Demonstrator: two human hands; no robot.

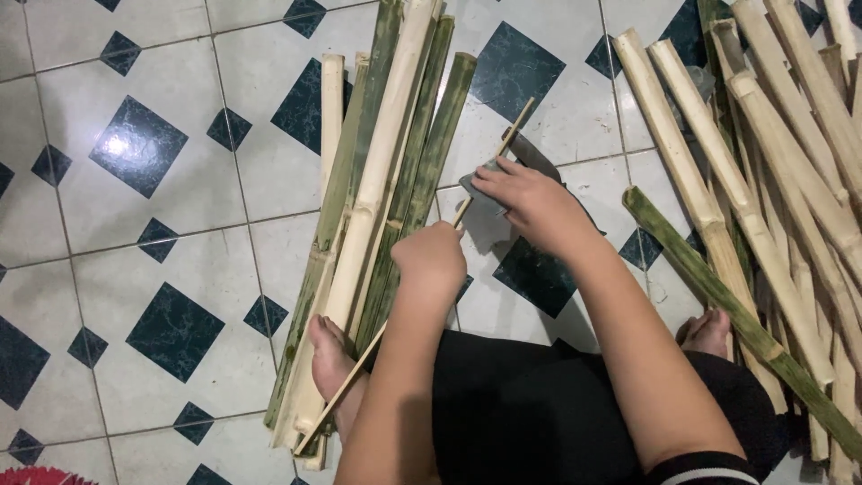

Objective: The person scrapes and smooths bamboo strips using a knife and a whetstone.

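Note:
My left hand [433,259] is closed around a thin bamboo strip [510,135] that runs from near my left foot up past both hands. My right hand [530,199] grips a dark metal knife blade [530,154], pressed against the strip just above my left fist. A pile of split bamboo slats [382,171], green and pale, lies on the tiled floor to the left of my hands. My left foot [328,359] rests on the pile's near end.
A second heap of bamboo slats [772,171] fans out at the right, one long green piece [709,278] lying diagonally by my right foot [708,330]. The floor is white tile with dark diamond insets [139,144]. A red object [36,476] peeks in at bottom left.

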